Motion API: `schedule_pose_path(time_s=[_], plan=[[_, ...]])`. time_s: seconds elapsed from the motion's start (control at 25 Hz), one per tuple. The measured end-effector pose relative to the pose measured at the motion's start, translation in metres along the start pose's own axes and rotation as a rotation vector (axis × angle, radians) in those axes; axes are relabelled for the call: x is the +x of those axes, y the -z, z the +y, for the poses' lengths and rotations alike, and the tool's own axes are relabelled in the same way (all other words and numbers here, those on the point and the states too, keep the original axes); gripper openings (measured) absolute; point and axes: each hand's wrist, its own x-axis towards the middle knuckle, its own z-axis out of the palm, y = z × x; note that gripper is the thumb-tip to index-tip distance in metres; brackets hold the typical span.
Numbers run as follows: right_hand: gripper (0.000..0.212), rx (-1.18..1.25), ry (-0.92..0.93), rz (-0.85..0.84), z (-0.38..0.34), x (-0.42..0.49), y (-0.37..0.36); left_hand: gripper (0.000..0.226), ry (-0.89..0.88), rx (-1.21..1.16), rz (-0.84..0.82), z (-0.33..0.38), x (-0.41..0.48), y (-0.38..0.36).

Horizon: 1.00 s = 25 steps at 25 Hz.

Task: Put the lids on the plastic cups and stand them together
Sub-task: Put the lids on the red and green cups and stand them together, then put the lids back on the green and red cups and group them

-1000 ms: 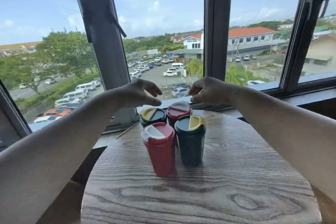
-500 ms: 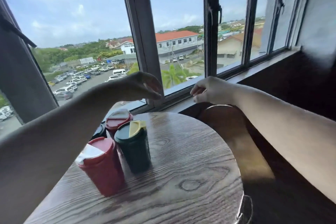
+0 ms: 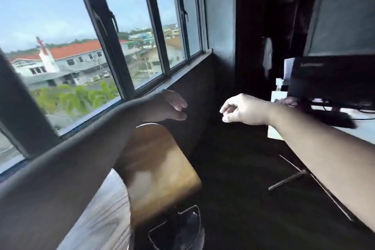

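Lower left corner: blurred strip of the wood-grain table (image 3: 101, 221), partly covered by the left forearm, which crosses the frame from lower left toward centre. Just right of the table is a brown wooden chair (image 3: 160, 170). A dark metal part (image 3: 182, 227) sits at bottom centre, too blurred to name. Dark floor (image 3: 233, 189) fills the lower middle, with a thin metal desk leg (image 3: 288, 181) across it at lower right.

Plastic cups: where they stand cannot be told from this view.

Left hand (image 3: 170, 107) is at frame centre, in mid-air, above the chair in the picture. Its fingers are loosely stretched and slightly bent, thumb under them, holding nothing. Right hand (image 3: 243, 110) is just right of centre, also in the air, fingers drooping in a loose curl and gripping nothing. The hands are apart, with a gap between them.

Right edge, behind the right forearm: white desk (image 3: 365, 128) with a black monitor (image 3: 332, 79). A white cloth (image 3: 267, 57) hangs against the dark wall.

Upper left: dark-framed window (image 3: 156, 26), with an orange-roofed building (image 3: 77, 50) outside.
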Motion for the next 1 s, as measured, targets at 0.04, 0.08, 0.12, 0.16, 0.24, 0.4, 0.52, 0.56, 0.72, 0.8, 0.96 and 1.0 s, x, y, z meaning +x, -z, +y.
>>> schedule_pose_path(time_s=[0.04,0.08,0.12,0.16,0.24,0.4,0.52,0.56,0.72,0.8,0.96,1.0], plan=[[0.026,-0.022,-0.037,0.013,0.022,-0.007,0.007,0.033,-0.041,-0.034,-0.036,0.019,0.015,-0.016],[0.026,-0.038,-0.104,0.05,0.057,-0.022,0.02,0.033,-0.09,-0.078,-0.079,0.049,0.036,-0.041],[0.029,-0.057,-0.17,0.08,0.09,-0.039,0.033,0.034,-0.127,-0.117,-0.129,0.073,0.057,-0.067],[0.032,-0.068,-0.237,0.111,0.122,-0.059,0.045,0.035,-0.165,-0.123,-0.18,0.097,0.08,-0.097],[0.031,-0.072,-0.348,0.166,0.171,-0.105,0.063,0.039,-0.255,-0.089,-0.293,0.144,0.11,-0.149],[0.029,-0.045,-0.551,0.248,0.248,-0.203,0.095,0.036,-0.433,-0.084,-0.447,0.247,0.155,-0.236],[0.027,0.029,-0.695,0.374,0.294,-0.285,0.11,0.035,-0.629,-0.038,-0.546,0.336,0.167,-0.292],[0.025,0.055,-0.748,0.42,0.304,-0.313,0.111,0.035,-0.704,-0.011,-0.589,0.367,0.169,-0.311],[0.03,0.186,-0.942,0.613,0.328,-0.412,0.1,0.03,-0.925,0.011,-0.732,0.482,0.159,-0.384],[0.035,0.222,-1.05,0.705,0.34,-0.458,0.095,0.032,-1.053,-0.001,-0.795,0.539,0.15,-0.417],[0.036,0.304,-1.237,0.958,0.349,-0.536,0.091,0.041,-1.279,0.06,-0.945,0.637,0.132,-0.473],[0.036,0.309,-1.282,1.017,0.35,-0.552,0.09,0.041,-1.33,0.057,-0.971,0.658,0.127,-0.483]])
